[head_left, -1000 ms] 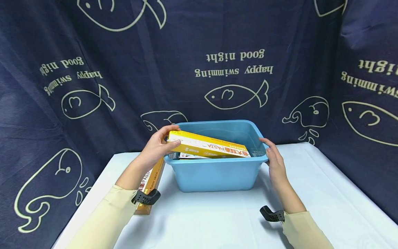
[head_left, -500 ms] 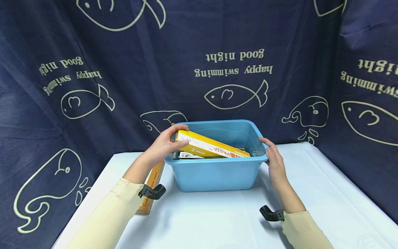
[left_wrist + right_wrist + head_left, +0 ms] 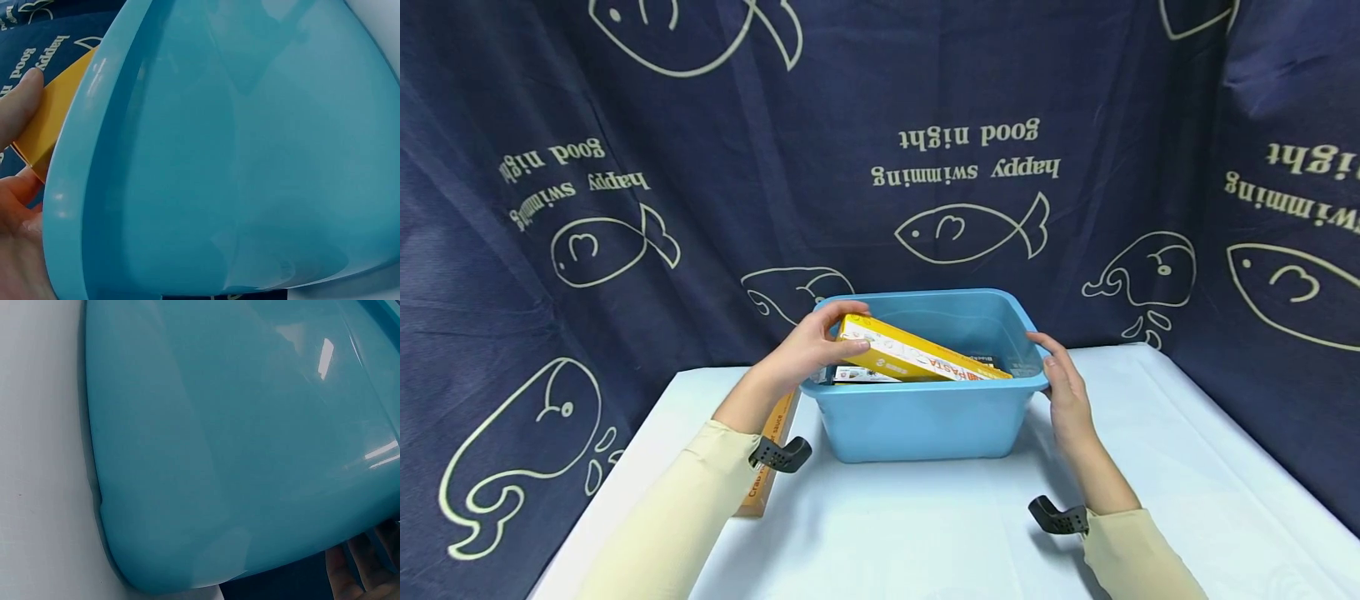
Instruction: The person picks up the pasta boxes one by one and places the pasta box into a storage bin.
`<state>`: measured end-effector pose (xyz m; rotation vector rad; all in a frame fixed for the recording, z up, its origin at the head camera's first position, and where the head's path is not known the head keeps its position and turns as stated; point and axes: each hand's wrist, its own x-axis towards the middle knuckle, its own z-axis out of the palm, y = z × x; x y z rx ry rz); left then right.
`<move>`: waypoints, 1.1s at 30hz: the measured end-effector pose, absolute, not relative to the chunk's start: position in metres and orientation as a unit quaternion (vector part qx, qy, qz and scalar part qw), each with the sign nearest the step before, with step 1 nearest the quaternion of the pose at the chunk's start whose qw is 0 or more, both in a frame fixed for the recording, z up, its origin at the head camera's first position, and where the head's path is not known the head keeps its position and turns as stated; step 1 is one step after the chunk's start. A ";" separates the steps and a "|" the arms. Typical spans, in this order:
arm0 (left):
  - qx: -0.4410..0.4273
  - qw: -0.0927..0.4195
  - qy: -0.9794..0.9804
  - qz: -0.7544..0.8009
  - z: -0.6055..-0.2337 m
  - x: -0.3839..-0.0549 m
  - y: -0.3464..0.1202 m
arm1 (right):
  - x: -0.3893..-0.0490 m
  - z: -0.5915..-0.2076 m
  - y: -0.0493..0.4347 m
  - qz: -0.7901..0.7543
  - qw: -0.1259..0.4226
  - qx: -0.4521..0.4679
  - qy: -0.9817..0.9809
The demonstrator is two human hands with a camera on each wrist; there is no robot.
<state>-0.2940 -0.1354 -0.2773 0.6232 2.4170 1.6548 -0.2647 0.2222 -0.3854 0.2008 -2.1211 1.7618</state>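
My left hand (image 3: 808, 348) pinches the near-left end of a yellow and white pasta box (image 3: 925, 354) between thumb and fingers. The box slants down to the right, its far end inside a light blue plastic bin (image 3: 917, 425). In the left wrist view the box's yellow end (image 3: 53, 115) shows past the bin's rim, with the thumb on one side of it. My right hand (image 3: 1067, 396) grips the bin's right rim; its fingers (image 3: 340, 572) show at the bin's end wall in the right wrist view. Under the held box lies a white-sided box (image 3: 859, 374), mostly hidden.
An orange-brown pasta box (image 3: 767, 467) lies on the white table (image 3: 910, 533) left of the bin, partly behind my left forearm. A dark printed label (image 3: 979, 358) shows deeper in the bin. A navy curtain (image 3: 820, 208) hangs behind.
My left hand has carried its end of the pasta box to the right, further over the bin, and the box slopes more steeply. The right hand and the bin have stayed put.
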 end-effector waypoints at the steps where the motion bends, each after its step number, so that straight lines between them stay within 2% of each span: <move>1: 0.208 0.073 0.806 0.549 -0.277 -0.294 -0.135 | -0.265 -0.385 0.222 0.625 0.188 0.071 -0.754; 11: 0.214 0.075 0.821 0.524 -0.278 -0.297 -0.134 | -0.263 -0.385 0.224 0.628 0.184 0.074 -0.753; 20: 0.239 0.045 0.854 0.460 -0.278 -0.299 -0.141 | -0.264 -0.386 0.224 0.630 0.185 0.074 -0.751; 33: 0.243 0.016 0.825 0.510 -0.283 -0.299 -0.144 | -0.264 -0.386 0.222 0.626 0.189 0.076 -0.753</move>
